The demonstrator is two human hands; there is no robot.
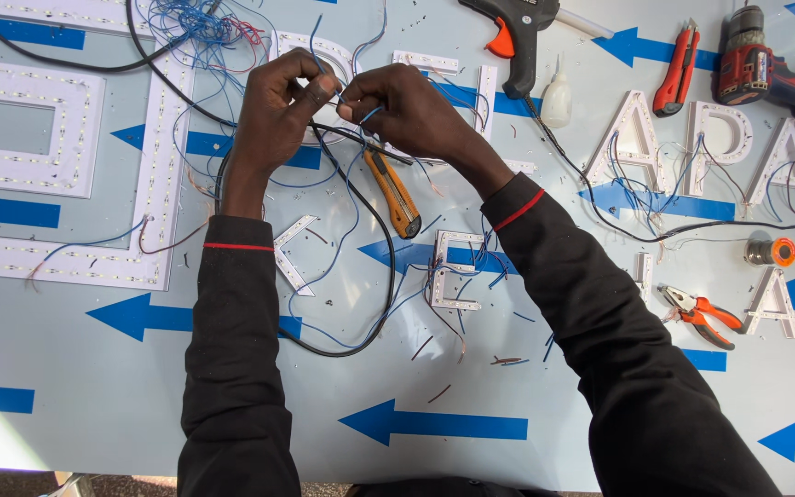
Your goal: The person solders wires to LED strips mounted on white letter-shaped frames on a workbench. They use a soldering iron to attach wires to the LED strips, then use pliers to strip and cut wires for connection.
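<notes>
My left hand [280, 106] and my right hand [407, 110] meet above the white sheet, fingertips almost touching. Both pinch thin blue wires [338, 92] between thumb and forefinger. The wires run down to white letter shapes lined with small lights [319, 46] lying under my hands. A yellow and black utility knife [396, 195] lies just below my right hand. A thick black cable [388, 276] loops beneath my wrists. I wear black sleeves with red cuff trim.
A black glue gun [519, 37] and a small white bottle [557, 97] lie beyond my right hand. Red cutters [675, 69], a red drill [766, 69], orange pliers [703, 313], a solder spool [773, 250] and more lit letters [710, 152] sit right. A large letter frame [66, 156] lies left.
</notes>
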